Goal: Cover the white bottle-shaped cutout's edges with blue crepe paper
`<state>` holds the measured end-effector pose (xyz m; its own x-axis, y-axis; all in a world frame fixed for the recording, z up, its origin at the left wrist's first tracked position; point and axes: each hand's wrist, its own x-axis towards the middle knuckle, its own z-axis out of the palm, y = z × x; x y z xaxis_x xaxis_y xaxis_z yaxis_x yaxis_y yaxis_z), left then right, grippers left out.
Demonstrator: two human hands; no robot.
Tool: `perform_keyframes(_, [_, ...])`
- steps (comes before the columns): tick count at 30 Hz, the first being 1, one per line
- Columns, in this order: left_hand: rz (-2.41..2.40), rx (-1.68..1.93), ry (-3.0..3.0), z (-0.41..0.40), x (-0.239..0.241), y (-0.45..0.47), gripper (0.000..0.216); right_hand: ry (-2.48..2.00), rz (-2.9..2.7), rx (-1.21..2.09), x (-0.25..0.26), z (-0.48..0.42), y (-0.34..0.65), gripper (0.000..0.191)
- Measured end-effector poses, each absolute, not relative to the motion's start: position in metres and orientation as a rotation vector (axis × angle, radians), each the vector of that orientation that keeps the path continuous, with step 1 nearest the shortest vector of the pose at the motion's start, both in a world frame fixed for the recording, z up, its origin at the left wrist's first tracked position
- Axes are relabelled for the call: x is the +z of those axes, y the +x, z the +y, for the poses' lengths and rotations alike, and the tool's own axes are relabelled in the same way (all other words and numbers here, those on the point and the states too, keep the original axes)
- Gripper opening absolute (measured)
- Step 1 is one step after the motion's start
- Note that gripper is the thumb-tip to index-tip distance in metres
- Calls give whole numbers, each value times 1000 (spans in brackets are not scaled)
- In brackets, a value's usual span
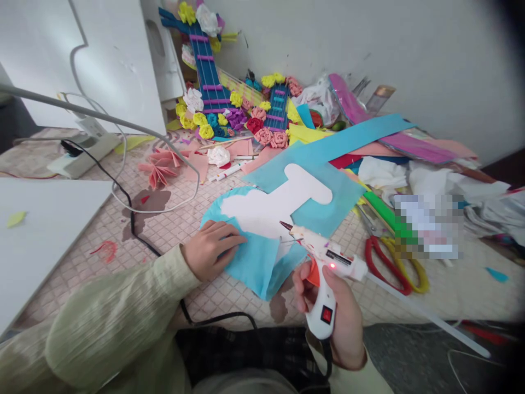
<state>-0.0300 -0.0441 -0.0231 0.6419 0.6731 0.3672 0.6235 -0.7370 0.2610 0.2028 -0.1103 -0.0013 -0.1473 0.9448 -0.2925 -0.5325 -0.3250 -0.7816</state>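
So this white guitar-shaped cutout (262, 210) lies flat toward the middle of the tabletop's (164, 227) front edge, neck angled at the back right corner with a rounded crossbar end. There's crinkly light-blue paper (251, 262) under it and lapping over its near side. Left hand (215, 249) rests palm-down on that paper, fingers bent a bit. Right hand (344, 312) grips a white glue gun (328, 251), red light on. Near the back edge: a see-through plastic bag (322, 104), contents too blurry to name.
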Motion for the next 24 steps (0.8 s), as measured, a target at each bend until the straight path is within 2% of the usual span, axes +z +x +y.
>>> perform_keyframes(4, [1130, 771, 2709, -42, -23, -30, 22, -940, -608, 1705, -2, -110, 204, 28])
perform_keyframes(24, [1119, 648, 2790, -39, -24, -25, 24, -861, -599, 1681, -4, -114, 207, 27])
